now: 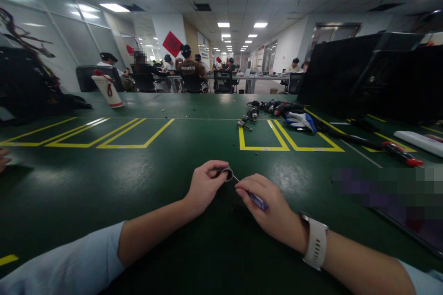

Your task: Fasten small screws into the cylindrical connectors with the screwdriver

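Note:
Between the thumb and fingers of my left hand (206, 185) is a small metal ring-shaped part (228, 174), its opening turned toward my right side. My right hand (265, 200) is closed around a screwdriver with a translucent purple handle (258, 201). The thin shaft of the screwdriver points up and left, and its tip is at the ring's opening; whether it touches the inside I cannot tell. A small dark piece (232, 209) lies on the green table (166, 239) below my hands.
Dark metal parts (254, 113) and a blue-white glove (300, 121) lie at the back right. A red-black handled tool (401, 153) rests farther right. Yellow tape (124, 146) marks the table. A white cup (107, 90) stands back left; another person's hand (3, 159) shows at the left edge.

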{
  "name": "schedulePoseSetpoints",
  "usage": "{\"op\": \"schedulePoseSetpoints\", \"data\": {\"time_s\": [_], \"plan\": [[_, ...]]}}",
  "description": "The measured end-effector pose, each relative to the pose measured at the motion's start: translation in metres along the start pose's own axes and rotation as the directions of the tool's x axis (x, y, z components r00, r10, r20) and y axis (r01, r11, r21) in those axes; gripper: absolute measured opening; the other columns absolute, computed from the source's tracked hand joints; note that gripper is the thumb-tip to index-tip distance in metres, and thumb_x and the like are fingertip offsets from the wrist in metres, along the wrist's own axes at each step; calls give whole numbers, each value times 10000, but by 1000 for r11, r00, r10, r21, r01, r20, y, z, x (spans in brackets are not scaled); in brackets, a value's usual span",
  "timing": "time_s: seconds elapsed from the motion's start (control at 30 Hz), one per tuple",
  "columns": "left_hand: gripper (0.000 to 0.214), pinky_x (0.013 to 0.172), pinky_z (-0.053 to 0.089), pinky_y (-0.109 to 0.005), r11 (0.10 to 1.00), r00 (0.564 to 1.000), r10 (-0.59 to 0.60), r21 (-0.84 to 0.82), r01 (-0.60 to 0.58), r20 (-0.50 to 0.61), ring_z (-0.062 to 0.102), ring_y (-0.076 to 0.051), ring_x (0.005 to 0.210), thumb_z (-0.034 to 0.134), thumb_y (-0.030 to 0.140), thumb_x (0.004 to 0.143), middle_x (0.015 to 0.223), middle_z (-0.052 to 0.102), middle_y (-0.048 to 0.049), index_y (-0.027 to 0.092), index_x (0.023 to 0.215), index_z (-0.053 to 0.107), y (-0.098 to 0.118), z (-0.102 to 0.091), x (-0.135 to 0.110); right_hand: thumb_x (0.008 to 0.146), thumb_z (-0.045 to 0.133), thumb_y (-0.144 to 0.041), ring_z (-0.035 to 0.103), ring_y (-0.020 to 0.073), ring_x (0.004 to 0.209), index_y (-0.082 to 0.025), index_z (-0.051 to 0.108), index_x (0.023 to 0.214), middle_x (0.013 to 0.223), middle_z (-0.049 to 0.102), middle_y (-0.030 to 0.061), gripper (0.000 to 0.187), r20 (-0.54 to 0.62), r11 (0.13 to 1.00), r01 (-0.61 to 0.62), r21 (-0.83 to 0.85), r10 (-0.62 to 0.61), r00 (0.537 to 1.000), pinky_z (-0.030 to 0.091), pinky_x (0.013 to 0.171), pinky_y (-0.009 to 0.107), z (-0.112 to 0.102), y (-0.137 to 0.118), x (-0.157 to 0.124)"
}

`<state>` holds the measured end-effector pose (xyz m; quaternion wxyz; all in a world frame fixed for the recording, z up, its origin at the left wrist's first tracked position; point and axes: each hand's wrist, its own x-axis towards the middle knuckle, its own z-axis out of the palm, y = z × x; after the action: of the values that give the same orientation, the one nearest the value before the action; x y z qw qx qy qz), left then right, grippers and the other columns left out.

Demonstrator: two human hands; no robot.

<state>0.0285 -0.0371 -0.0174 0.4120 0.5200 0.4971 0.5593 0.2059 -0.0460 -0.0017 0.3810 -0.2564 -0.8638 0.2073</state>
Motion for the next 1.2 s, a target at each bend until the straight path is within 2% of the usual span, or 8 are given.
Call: {"op": "schedulePoseSetpoints", "data": {"time_s": [0.23,0.37,0.43,0.5,0.6,0.67,0.8,1.2], "plan": [[234,801,531,-326,1000,1000,-9,-5,8,-11,666,-176,806,639,163,669,866,703,-42,126,901,636,4,1,-2,853,457,-161,557,172,837,-175,590,944,902,619,67,162,23,996,52,-73,-51,998,473,741,321,0,-2,-1],[232,797,527,-330,1000,1000,-26,-18,26,-9,665,-176,801,647,164,664,857,704,-42,128,893,636,3,1,-1,854,457,-178,558,174,812,-182,597,911,883,624,67,151,5,999,33,-30,-32,999,464,724,326,-1,-4,-1],[235,807,519,-333,998,999,-48,-30,47,-21,665,-179,808,653,166,661,848,706,-44,127,891,634,3,1,0,859,456,-211,560,158,733,-180,601,814,781,619,46,155,-58,998,-32,50,35,998,455,681,309,-3,-6,-2],[248,809,513,-341,996,996,-78,-35,77,-32,665,-186,812,656,174,663,835,710,-47,130,905,632,5,1,-1,872,440,-285,545,132,611,-175,582,698,634,578,14,250,-80,969,-168,180,185,980,443,595,278,-6,-5,-2],[262,796,511,-346,993,992,-119,-22,118,-38,665,-190,804,649,170,673,828,713,-50,141,932,629,7,0,-1,872,416,-398,506,105,492,-169,553,617,511,507,-20,369,22,852,-398,340,416,909,412,497,240,-7,-1,-3],[256,790,510,-336,992,991,-126,-24,125,-39,664,-184,798,637,158,682,832,713,-48,145,937,627,8,0,-1,860,422,-437,498,99,476,-164,552,620,499,499,-25,386,87,785,-482,390,490,867,401,480,231,-6,3,-3],[251,807,502,-335,991,991,-130,-32,129,-33,662,-178,803,625,147,690,829,712,-43,142,941,621,7,1,0,839,442,-463,500,102,484,-162,553,629,501,496,-26,383,124,739,-518,431,521,845,399,485,231,-3,5,-2],[285,842,487,-341,989,989,-147,-34,147,-5,650,-175,854,609,136,703,893,702,-40,163,987,613,6,-2,0,853,432,-395,484,92,445,-168,542,603,471,489,-31,355,154,772,-559,302,539,828,398,456,220,-12,-1,4]]}}
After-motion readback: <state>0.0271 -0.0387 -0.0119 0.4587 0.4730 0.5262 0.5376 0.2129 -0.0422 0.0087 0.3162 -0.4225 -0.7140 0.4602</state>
